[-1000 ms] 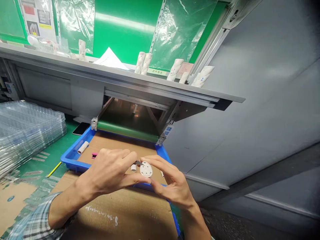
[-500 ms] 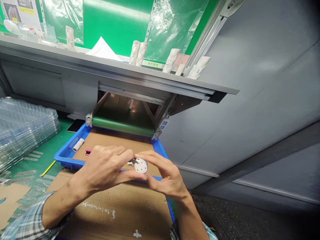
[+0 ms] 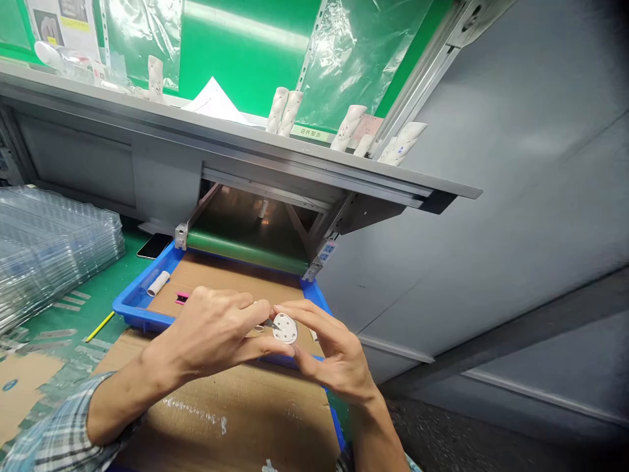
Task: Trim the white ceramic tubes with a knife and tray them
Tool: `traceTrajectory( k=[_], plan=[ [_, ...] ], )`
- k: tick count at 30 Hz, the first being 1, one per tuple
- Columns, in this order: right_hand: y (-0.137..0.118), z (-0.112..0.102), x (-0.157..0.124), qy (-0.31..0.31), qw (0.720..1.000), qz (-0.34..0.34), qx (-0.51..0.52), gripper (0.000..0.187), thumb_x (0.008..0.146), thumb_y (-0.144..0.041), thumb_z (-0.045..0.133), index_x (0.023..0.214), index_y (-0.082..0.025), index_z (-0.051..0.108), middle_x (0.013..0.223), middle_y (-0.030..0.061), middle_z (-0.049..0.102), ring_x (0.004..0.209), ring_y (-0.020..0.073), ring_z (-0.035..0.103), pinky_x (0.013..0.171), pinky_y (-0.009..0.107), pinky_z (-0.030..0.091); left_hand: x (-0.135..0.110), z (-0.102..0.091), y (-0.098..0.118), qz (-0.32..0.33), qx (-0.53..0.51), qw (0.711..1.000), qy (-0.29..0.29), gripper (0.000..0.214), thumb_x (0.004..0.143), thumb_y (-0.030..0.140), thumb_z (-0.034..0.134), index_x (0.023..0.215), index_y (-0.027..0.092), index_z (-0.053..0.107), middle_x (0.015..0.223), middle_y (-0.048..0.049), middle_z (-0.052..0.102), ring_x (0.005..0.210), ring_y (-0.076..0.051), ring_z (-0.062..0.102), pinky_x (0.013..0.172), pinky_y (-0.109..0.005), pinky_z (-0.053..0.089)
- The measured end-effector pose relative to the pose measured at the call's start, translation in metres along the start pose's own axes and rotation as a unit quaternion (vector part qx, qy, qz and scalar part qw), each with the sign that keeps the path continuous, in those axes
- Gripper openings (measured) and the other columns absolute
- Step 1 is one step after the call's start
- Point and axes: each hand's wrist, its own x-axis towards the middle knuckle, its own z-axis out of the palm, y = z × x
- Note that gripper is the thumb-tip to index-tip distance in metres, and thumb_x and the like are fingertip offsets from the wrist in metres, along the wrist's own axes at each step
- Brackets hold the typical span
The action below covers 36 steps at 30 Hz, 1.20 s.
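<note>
Left hand: fingers and thumb pressed together, pinching a small dark-tipped tool, whose tip touches the disc's edge.
Right hand: fingers curled and pressed together, gripping a white perforated disc by its rim.
Disc: held up in the air above the blue plastic tray, near its front rim, not set down.
In the tray: one white tube and a pink piece lie on a cardboard sheet, left of the disc.
Beyond the tray: a metal shelf bears more white tubes.
Left of the tray: stacked clear plastic trays.
</note>
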Motion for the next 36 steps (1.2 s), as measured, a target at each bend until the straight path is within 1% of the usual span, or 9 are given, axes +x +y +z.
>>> traceTrajectory(
  k=[4,8,11,14,19,23,26,31,36],
  plan=[
    [0.002,-0.001,-0.002,-0.007,1.0,0.008,0.015,0.045,0.108,-0.03,0.068,0.152,-0.037,0.065,0.132,0.0051,0.077,0.117,0.0211,0.074,0.101,0.031,0.058,0.001,-0.001,0.001,-0.007,-0.004,1.0,-0.001,0.061,0.115,0.068,0.031,0.09,0.022,0.06,0.071,0.0008,0.071,0.059,-0.018,0.069,0.054,-0.034,0.024],
    [0.006,-0.001,-0.005,0.005,1.0,0.019,0.012,0.042,0.108,-0.031,0.07,0.15,-0.035,0.067,0.134,0.0065,0.078,0.12,0.0229,0.074,0.103,0.034,0.058,0.001,-0.001,0.001,-0.013,0.004,1.0,-0.003,0.061,0.116,0.065,0.028,0.089,0.022,0.061,0.07,0.0008,0.071,0.057,-0.018,0.067,0.053,-0.034,0.023],
    [0.006,0.001,-0.005,0.036,0.999,0.01,0.009,0.038,0.106,-0.028,0.073,0.144,-0.034,0.069,0.129,0.0067,0.079,0.119,0.0235,0.074,0.102,0.035,0.058,0.002,-0.001,0.002,-0.011,0.008,1.0,0.002,0.061,0.118,0.061,0.027,0.086,0.022,0.061,0.066,0.0014,0.068,0.053,-0.017,0.063,0.053,-0.034,0.022],
    [0.004,0.003,-0.002,0.068,0.998,-0.008,0.002,0.035,0.104,-0.026,0.075,0.138,-0.031,0.07,0.123,0.0071,0.079,0.114,0.0232,0.074,0.098,0.035,0.06,0.002,0.0,0.004,-0.008,0.004,1.0,0.01,0.061,0.118,0.06,0.026,0.086,0.022,0.061,0.064,0.0019,0.065,0.051,-0.017,0.06,0.052,-0.034,0.022],
    [-0.001,0.01,0.001,0.119,0.993,-0.016,-0.02,0.028,0.102,-0.021,0.076,0.128,-0.028,0.07,0.116,0.0074,0.077,0.108,0.0232,0.075,0.093,0.035,0.062,0.003,0.002,0.007,-0.014,0.007,1.0,0.012,0.061,0.118,0.061,0.026,0.086,0.022,0.06,0.067,0.0009,0.065,0.054,-0.018,0.061,0.053,-0.034,0.023],
    [-0.002,0.017,0.001,0.166,0.985,-0.025,-0.035,0.03,0.099,-0.015,0.078,0.125,-0.028,0.07,0.114,0.0062,0.075,0.106,0.022,0.073,0.091,0.034,0.061,0.003,0.003,0.009,-0.028,0.01,1.0,0.005,0.061,0.117,0.061,0.026,0.085,0.022,0.059,0.068,0.001,0.066,0.055,-0.018,0.063,0.052,-0.033,0.023],
    [-0.001,0.022,-0.001,0.191,0.981,-0.035,-0.031,0.036,0.097,-0.01,0.079,0.126,-0.028,0.069,0.115,0.0055,0.072,0.108,0.0212,0.072,0.094,0.034,0.06,0.003,0.004,0.01,-0.033,0.011,0.999,0.01,0.06,0.117,0.061,0.026,0.084,0.022,0.057,0.068,0.0013,0.066,0.054,-0.018,0.063,0.051,-0.033,0.023],
    [-0.001,0.028,-0.002,0.196,0.979,-0.05,0.02,0.041,0.096,-0.006,0.077,0.129,-0.029,0.066,0.117,0.0065,0.067,0.107,0.0227,0.073,0.093,0.038,0.064,0.003,0.004,0.008,-0.028,-0.009,0.999,0.02,0.061,0.117,0.063,0.027,0.083,0.022,0.057,0.066,0.002,0.064,0.053,-0.017,0.061,0.051,-0.032,0.024],
    [-0.002,0.029,-0.002,0.185,0.981,-0.046,0.018,0.031,0.101,-0.019,0.073,0.13,-0.026,0.064,0.117,0.0105,0.066,0.105,0.0239,0.071,0.086,0.037,0.066,0.002,0.004,0.008,-0.034,-0.022,0.998,0.038,0.063,0.117,0.064,0.025,0.081,0.022,0.056,0.066,0.0027,0.064,0.05,-0.015,0.056,0.05,-0.033,0.022]
  ],
)
